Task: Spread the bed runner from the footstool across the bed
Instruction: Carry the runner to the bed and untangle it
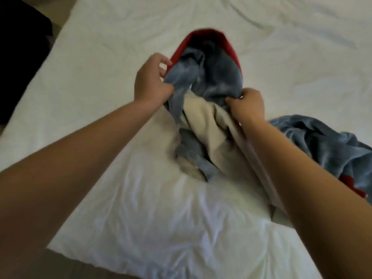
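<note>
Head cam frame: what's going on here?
A person is working a bunched blue plush bed runner with red trim and beige lining on the white-sheeted bed. The left hand pinches its blue edge by the red trim; the right hand grips a fold on the opposite side. The runner lies crumpled mid-bed, one end trailing right, not yet spread.

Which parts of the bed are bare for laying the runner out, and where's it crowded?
Bare bed: left, between its edge and the left hand; far, beyond the red hem of the bed runner; near, between the forearms. Crowded: centre, where both hands grip the bunched runner, and right of the right hand, where its tail heaps.
</note>
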The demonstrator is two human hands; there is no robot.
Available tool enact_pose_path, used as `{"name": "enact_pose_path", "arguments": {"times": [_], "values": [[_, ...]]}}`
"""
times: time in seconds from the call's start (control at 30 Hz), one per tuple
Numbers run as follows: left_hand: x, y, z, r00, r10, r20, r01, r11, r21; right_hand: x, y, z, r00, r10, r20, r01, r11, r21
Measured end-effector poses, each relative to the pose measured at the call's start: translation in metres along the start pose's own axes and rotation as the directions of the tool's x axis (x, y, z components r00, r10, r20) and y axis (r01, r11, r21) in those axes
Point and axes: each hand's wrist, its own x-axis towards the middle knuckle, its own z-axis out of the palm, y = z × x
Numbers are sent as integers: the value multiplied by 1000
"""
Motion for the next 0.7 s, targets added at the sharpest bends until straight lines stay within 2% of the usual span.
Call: {"name": "enact_pose_path", "arguments": {"times": [0.13, 0.2, 0.27, 0.33, 0.4, 0.47, 0.53, 0.6, 0.7], "values": [[35, -3, -37, 989, 71, -129, -71, 997, -1, 34, -37, -11, 991, -13, -134, 30, 991, 128], [38, -14, -40, 996, 35, -76, -32, 999, 36, 36, -44, -3, 986, -14, -164, 40, 987, 155], [32, -33, -35, 997, -32, 63, 23, 989, 148, 22, -47, 15, 997, -43, -62, 53, 984, 170], [19, -55, -30, 967, -164, 195, 113, 961, 252, -1, -38, 39, 992, -68, 103, 52, 988, 145], [4, -72, -26, 905, -313, 287, 230, 929, 290, -26, -24, 60, 971, -77, 227, 79, 997, 0], [-9, -81, -23, 877, -377, 298, 282, 906, 316, -43, -13, 72, 958, -96, 270, 151, 971, -188], [-19, -81, -20, 930, -309, 199, 215, 897, 386, -53, -11, 78, 951, -122, 284, 205, 936, -285], [-25, -73, -19, 987, -127, 95, 74, 898, 433, -67, -13, 83, 945, -170, 278, 247, 931, -268], [-32, -55, -13, 987, 140, 83, -161, 899, 407, -103, -10, 90, 897, -354, 266, 425, 857, -291]]}}
